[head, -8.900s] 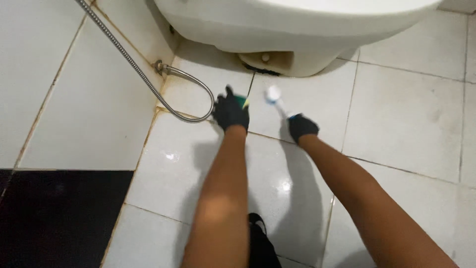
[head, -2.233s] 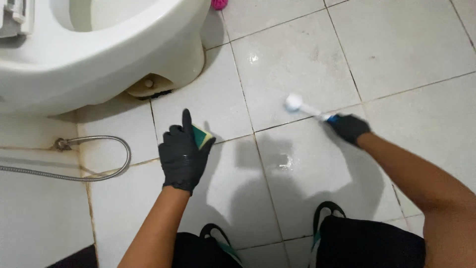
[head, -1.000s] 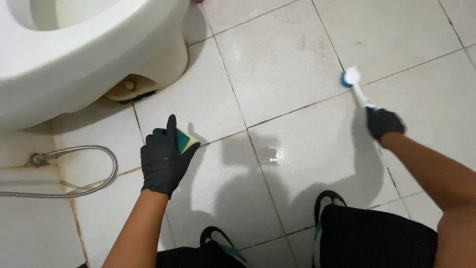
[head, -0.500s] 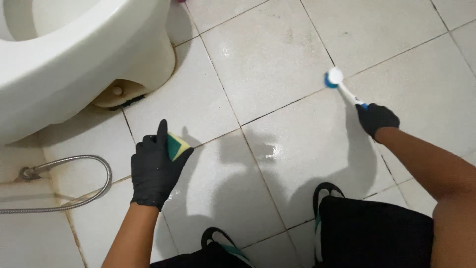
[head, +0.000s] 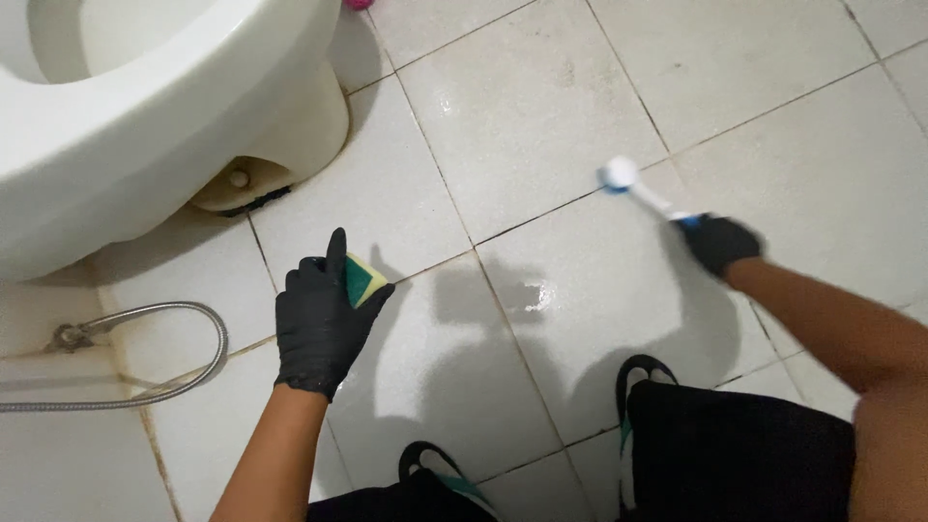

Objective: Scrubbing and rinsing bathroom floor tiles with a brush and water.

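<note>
The gloved left hand [head: 324, 324] closes on a yellow-and-green scrub sponge [head: 362, 278], pressing it flat to the white floor tile [head: 425, 387] near the toilet base [head: 242, 164]. The gloved right hand [head: 717, 242] grips a small blue-and-white brush [head: 633, 187], bristle head on a grout line [head: 541, 213]. Tiles show wet sheen (partial coverage); grime remains by the metal hose [head: 145, 353]. Both arms extend forward, person crouched.

Open tile floor [head: 580, 87] ahead; toilet [head: 145, 126] and hose [head: 155, 387] block the left.
</note>
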